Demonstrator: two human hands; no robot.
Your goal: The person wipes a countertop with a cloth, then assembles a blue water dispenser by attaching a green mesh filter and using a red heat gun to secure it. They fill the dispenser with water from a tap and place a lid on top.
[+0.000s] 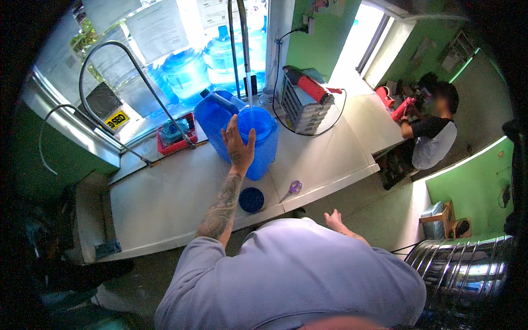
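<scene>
A blue water jug (260, 161) with a wide round mouth and a carrying handle stands on the counter. A thin stream of water (250, 98) runs from a metal pipe into its mouth. My left hand (239, 147) is open at the jug's near side, fingers stretched toward the rim; whether it presses on the jug is hard to tell. My right hand (333, 219) hangs beside my body off the counter's edge, fingers loosely apart and holding nothing. Closer to me on the counter lie a round dark blue lid (251, 199) and purple-handled scissors (295, 187).
A red heat gun (315, 89) with a cord lies on a grey box (302, 108). Curved metal pipes (82, 77) and a red basket (177, 135) stand by the window, with large blue bottles (187, 71) behind. Another person (434, 137) sits at right, holding a red tool.
</scene>
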